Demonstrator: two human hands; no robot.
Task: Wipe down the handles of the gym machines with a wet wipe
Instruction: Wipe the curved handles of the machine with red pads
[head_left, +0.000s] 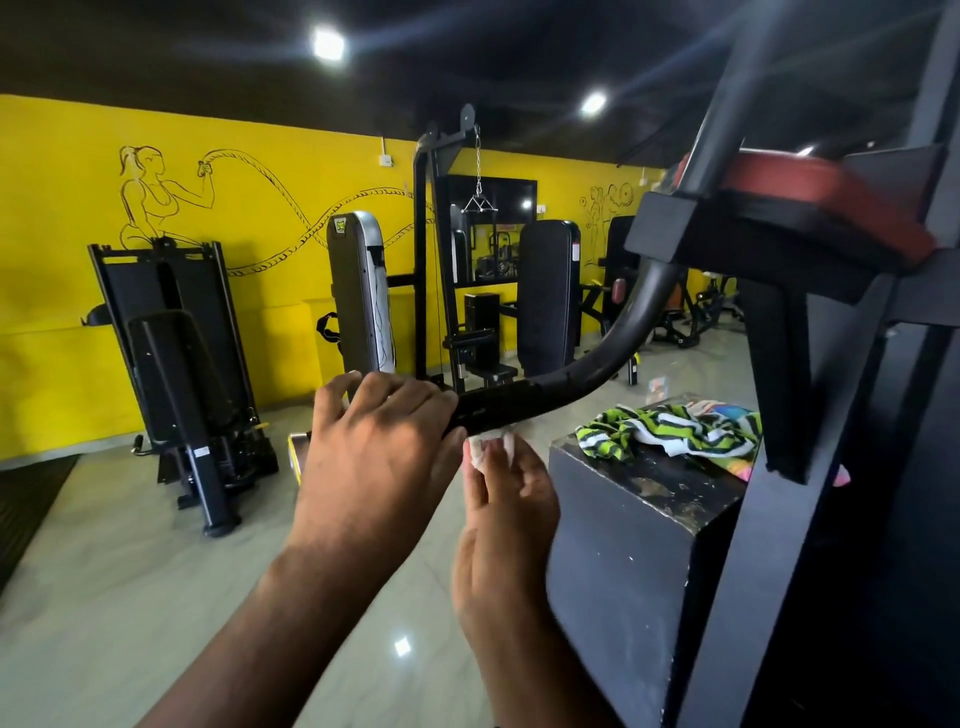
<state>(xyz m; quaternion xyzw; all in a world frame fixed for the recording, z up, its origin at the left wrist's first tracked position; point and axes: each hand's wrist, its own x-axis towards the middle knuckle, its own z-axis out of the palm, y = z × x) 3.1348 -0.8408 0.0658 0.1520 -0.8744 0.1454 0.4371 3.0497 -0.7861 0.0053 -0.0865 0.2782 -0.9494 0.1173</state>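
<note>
Right now, from the head view, my left grip (374, 441) curls over the free end of the handle (519, 402) — a black bar running rightward, then bending up. My right grip (511, 499) pinches the wet wipe (488, 441) — white, crumpled — against the handle's underside, nearer the bend.

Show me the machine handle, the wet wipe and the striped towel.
machine handle (501, 406): head view, on its black grip.
wet wipe (488, 448): head view, on the white wad under that grip.
striped towel (670, 427): head view, on its middle folds.
</note>
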